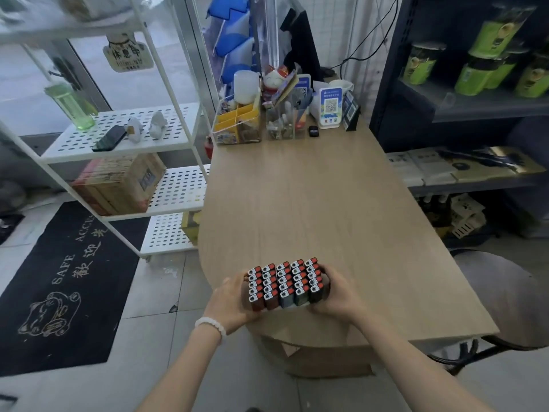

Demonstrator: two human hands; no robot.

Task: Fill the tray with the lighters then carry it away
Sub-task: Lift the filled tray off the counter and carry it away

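I see lighters [286, 282]: red caps, silver tops; bodies red, grey-blue, dark green, black. Table [312, 203] light woodgrain. Doormat [59, 286] black, gold cat print. Bracelet [211, 324] white beads.

"SAFE" on black doormat [68, 281], Chinese characters "休息中" on hanging sign [128, 56]
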